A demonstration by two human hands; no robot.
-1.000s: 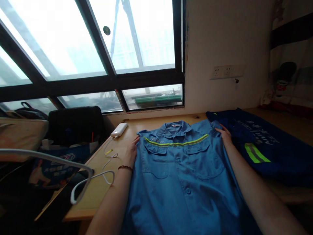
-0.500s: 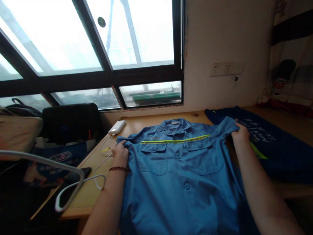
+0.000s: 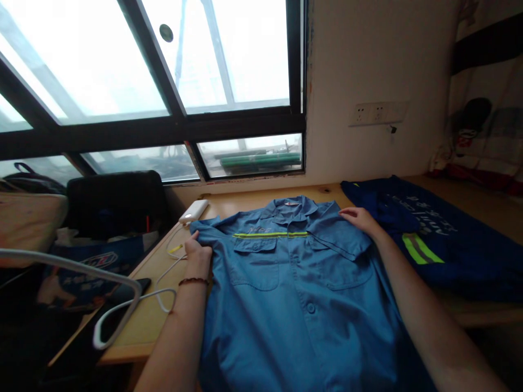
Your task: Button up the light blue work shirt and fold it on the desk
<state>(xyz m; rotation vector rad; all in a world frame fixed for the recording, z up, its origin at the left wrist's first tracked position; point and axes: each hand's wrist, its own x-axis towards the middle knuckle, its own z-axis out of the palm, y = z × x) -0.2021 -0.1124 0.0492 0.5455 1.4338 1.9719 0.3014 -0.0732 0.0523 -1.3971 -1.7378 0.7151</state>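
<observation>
A blue button-up work shirt (image 3: 294, 288) lies front up on the table, with its collar toward the window. A yellow-green stripe crosses its chest above two flap pockets. My left hand (image 3: 198, 253) is closed on the sleeve at the left edge. On the right, the short sleeve (image 3: 343, 231) is folded inward over the chest, covering part of the stripe and pocket. My right hand (image 3: 360, 219) rests at the fold by the shoulder, fingers stretched out and touching the cloth.
A dark blue garment (image 3: 461, 234) with white lettering lies right of the shirt. On the left, a white power bank (image 3: 194, 210) with a cable sits near the table edge (image 3: 128, 348). Beyond it are a black chair (image 3: 118, 196) and a blue bag (image 3: 81, 277).
The right sleeve, stretched outward in my right hand before, now lies folded inward over the chest. My right hand has moved left and released its grip. My left hand stays at its sleeve.
</observation>
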